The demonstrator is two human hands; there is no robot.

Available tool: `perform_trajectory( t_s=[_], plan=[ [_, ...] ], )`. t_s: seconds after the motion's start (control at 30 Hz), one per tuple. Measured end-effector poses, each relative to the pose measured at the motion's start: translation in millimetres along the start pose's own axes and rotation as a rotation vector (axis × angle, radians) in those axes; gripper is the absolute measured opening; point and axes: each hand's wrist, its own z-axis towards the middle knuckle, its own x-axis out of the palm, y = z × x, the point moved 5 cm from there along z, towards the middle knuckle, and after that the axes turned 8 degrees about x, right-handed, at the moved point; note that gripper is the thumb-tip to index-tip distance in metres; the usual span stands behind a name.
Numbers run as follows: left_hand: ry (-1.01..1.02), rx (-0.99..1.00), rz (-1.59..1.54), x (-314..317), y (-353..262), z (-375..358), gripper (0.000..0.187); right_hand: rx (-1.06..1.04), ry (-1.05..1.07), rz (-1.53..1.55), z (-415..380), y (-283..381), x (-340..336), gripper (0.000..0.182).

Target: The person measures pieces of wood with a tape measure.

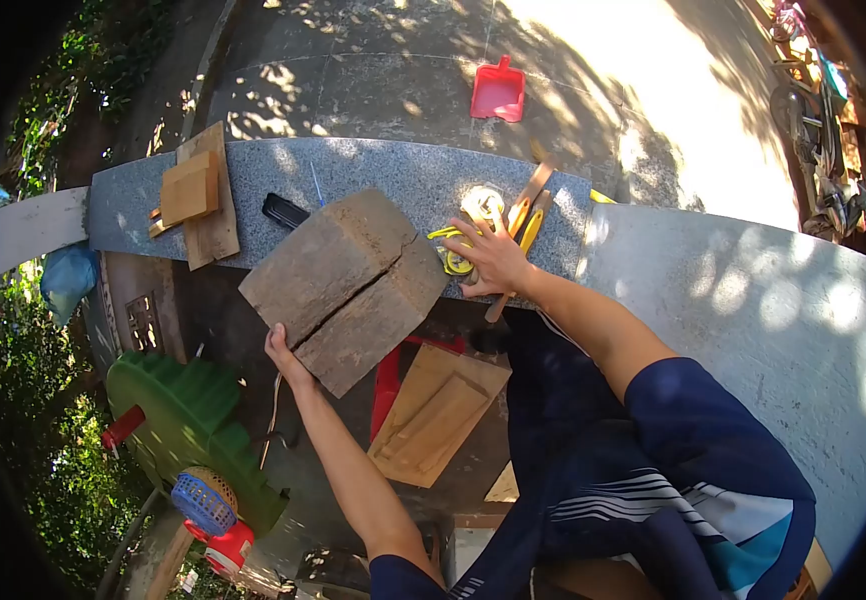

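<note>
Gripping cracked wooden block [338, 275] at near edge with left hand [289, 358]. Spreading right hand [498, 262] over yellow tape measure [456, 264] on speckled stone ledge [278, 165]. Noted orange-handled tools [532, 229] just beside right hand; black object [284, 211] and stacked wood pieces [191, 192] farther left on ledge; red dustpan [498, 93] on ground beyond.

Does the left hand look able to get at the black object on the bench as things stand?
Probably not: the left hand has its grip on the cracked block, which lies largely between it and the black object.
</note>
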Motion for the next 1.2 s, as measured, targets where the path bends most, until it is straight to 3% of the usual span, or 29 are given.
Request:
perform_trajectory(
  t_s=[0.13,0.23,0.37,0.47,0.57,0.67,0.77,0.87,0.97,1.1,1.2],
  plan=[
    [0.099,-0.207,-0.404,6.5,30.6,-35.5,0.084,0.007,-0.003,0.021,1.1,0.7,-2.3,0.087],
    [-0.033,-0.243,-0.405,5.7,58.8,-52.3,0.087,0.054,-0.064,0.007,-2.2,-3.1,-1.8,0.088],
    [-0.175,-0.226,-0.468,19.0,91.4,-76.2,0.088,0.184,0.022,-0.008,-9.8,-12.2,0.5,0.085],
    [-0.176,-0.319,-0.55,23.5,90.9,-83.9,0.081,0.2,-0.002,-0.002,-12.3,-10.1,-3.1,0.084],
    [-0.152,-0.292,-0.587,29.1,86.2,-83.3,0.087,0.197,-0.083,-0.011,-11.3,-4.9,-9.4,0.079],
    [-0.192,-0.232,-0.639,22.3,129.2,-76.7,0.085,0.193,-0.113,0.016,-9.7,-7.5,-9.6,0.072],
    [-0.217,-0.178,-0.761,30.2,145.2,-76.5,0.066,0.158,-0.119,-0.011,-7.5,-9.7,-17.5,0.069],
    [-0.235,-0.146,-0.812,35.4,168.8,-75.8,0.065,0.186,-0.127,-0.015,-4.7,-8.3,-17.1,0.069],
    [-0.323,-0.185,-0.737,50.1,167.2,-86.2,0.082,0.162,-0.12,-0.057,-1.0,-2.4,-17.9,0.069],
    [-0.375,-0.266,-0.855,89.2,122.7,-105.3,0.082,0.131,-0.095,-0.082,-0.8,-9.0,-18.2,0.069],
    [-0.295,-0.234,-0.822,95.3,114.2,-106.3,0.082,0.114,-0.087,-0.092,-4.1,-15.9,-12.6,0.068]
  ],
)
